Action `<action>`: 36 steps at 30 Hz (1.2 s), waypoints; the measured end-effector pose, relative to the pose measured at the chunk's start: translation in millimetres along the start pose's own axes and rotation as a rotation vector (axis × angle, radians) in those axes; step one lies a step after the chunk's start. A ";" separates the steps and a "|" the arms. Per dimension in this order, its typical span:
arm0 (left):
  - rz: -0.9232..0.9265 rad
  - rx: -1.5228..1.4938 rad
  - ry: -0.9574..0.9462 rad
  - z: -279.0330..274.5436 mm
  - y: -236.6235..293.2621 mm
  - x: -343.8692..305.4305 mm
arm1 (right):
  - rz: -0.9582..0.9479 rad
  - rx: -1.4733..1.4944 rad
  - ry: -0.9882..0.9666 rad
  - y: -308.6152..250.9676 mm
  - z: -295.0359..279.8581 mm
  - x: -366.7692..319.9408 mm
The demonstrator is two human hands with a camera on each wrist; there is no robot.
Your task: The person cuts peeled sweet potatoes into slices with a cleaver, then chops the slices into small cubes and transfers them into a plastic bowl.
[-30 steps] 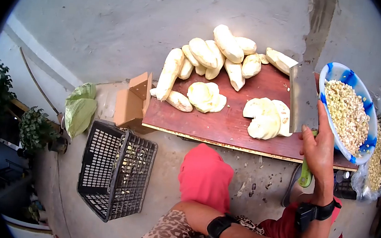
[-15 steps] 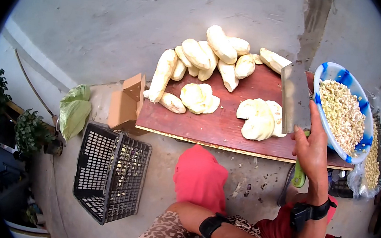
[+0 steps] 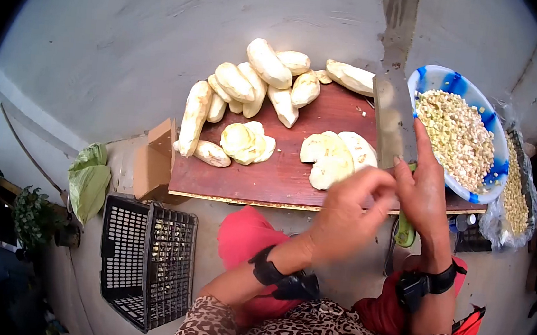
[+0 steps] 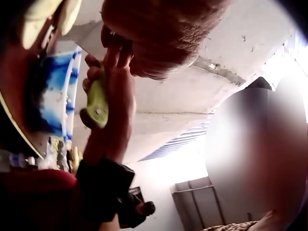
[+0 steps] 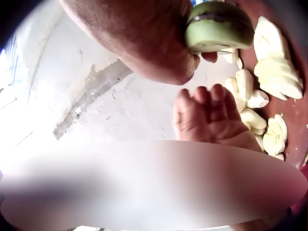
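Note:
My right hand (image 3: 422,198) grips the green handle (image 3: 405,231) of a cleaver, whose broad blade (image 3: 392,121) stands up over the right part of the red board (image 3: 267,183). Close beside that hand, my left hand (image 3: 351,214) is raised over the board's front edge, blurred, with its fingers loosely bent and nothing in them. In the right wrist view the left palm (image 5: 211,118) faces up below the green handle (image 5: 219,29). Pale slices (image 3: 328,160) lie left of the blade, and another sliced heap (image 3: 245,142) sits farther left.
Peeled pale roots (image 3: 235,81) are piled along the board's back. A blue and white basin (image 3: 498,167) of diced pieces stands at right, beside a plastic bag (image 3: 514,197) of more pieces. Left of the board are a cardboard box (image 3: 155,160), a black crate (image 3: 173,255) and a green bag (image 3: 89,182).
My left hand has risen from low at the right, across the other forearm, to beside the right hand. The right hand still grips the cleaver. The head view has shifted, moving the board left in it.

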State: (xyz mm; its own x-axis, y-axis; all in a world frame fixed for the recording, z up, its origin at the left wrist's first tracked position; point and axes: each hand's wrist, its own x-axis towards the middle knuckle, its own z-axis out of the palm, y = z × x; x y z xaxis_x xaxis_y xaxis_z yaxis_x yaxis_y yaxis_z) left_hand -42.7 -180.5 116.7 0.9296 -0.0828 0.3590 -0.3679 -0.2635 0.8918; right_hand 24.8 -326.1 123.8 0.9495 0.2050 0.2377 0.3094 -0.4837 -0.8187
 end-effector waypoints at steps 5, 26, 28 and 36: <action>-0.044 0.702 0.351 -10.0 -86.3 7.3 | -0.022 0.020 0.044 7.5 -7.5 -0.7; -0.224 0.607 0.331 -32.9 -149.8 -18.1 | -0.002 0.064 -0.013 -10.9 -10.5 -7.9; -0.226 0.684 0.425 -40.3 -154.3 -22.8 | -0.079 0.004 0.010 -9.6 -8.9 -8.3; -0.438 0.287 0.604 -112.1 -164.3 -24.9 | 0.001 0.064 -0.050 -6.9 -0.6 -7.0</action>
State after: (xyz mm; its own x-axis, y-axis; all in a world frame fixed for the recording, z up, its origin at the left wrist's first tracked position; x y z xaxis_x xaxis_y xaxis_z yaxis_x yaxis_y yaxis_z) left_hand -7.7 -27.4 -7.9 0.7864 0.5986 0.1525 0.1247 -0.3956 0.9099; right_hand 16.0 -324.7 128.1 0.9455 0.2476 0.2116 0.3029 -0.4292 -0.8509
